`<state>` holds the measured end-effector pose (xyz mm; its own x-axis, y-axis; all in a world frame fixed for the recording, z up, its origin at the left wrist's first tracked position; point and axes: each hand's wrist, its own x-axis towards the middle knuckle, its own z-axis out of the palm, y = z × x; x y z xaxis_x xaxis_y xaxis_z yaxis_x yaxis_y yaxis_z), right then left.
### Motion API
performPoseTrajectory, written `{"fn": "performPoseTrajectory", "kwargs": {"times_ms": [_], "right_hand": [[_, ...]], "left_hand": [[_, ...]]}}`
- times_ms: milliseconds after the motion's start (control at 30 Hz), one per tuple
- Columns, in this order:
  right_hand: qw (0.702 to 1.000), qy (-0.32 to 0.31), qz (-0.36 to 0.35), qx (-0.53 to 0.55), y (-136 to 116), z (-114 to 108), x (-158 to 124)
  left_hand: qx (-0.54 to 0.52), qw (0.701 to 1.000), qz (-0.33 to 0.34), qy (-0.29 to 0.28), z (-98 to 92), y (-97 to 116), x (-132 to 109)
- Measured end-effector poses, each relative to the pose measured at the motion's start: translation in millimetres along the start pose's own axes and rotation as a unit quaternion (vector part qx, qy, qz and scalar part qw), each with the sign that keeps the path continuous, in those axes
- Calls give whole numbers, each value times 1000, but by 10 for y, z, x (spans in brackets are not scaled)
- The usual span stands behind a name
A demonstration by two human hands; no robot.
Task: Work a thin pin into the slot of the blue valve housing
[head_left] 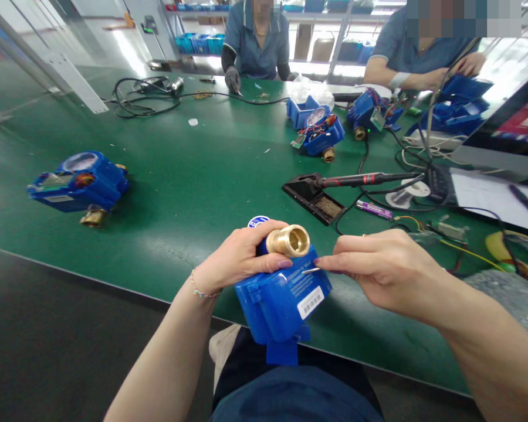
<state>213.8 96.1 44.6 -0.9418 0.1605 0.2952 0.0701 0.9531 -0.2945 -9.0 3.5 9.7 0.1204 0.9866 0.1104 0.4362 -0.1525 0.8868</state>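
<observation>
A blue water meter (268, 305) with a barcode label is tilted at the table's near edge. My left hand (246, 252) is closed around it by its brass pipe fitting (294, 241), thumb lying along the blue housing. Between the thumb and fingers of my right hand (378, 269) is a thin metal tool, perhaps tweezers (310, 271), its tip against the printed face of the meter. Most of that tool is hidden inside my fingers. Behind the left hand a round blue-and-white lid (259, 221) shows in part.
Another blue meter (81, 181) stands at left. A soldering iron (365, 179) rests on its black stand (312, 196), beside a solder spool (407, 193). Opened meters (321, 132) lie farther back. Two people sit opposite. Cables, a monitor (510, 105) and circuit parts fill the right side.
</observation>
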Motion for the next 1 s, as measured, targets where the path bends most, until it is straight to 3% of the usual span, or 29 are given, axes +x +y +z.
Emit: {"fn": "performPoseTrajectory", "kwargs": {"times_ms": [467,633,733,833,1000], "right_hand": [[1000,5,-14,3,-26,10,2],[1000,5,27,3,-3,29,-32],[1000,17,4,-10,-42,30,-43],[997,58,16,-45,-123,70,-134],[965,207,135,-81,-453,304,-392]], "left_hand": [[14,1000,16,17,11,-16,-6],[5,1000,24,8,7,-27,-3],[7,1000,22,12,3,-25,-4],[1,1000,18,17,4,-14,-23],[-32,999,0,32,20,7,-103]]}}
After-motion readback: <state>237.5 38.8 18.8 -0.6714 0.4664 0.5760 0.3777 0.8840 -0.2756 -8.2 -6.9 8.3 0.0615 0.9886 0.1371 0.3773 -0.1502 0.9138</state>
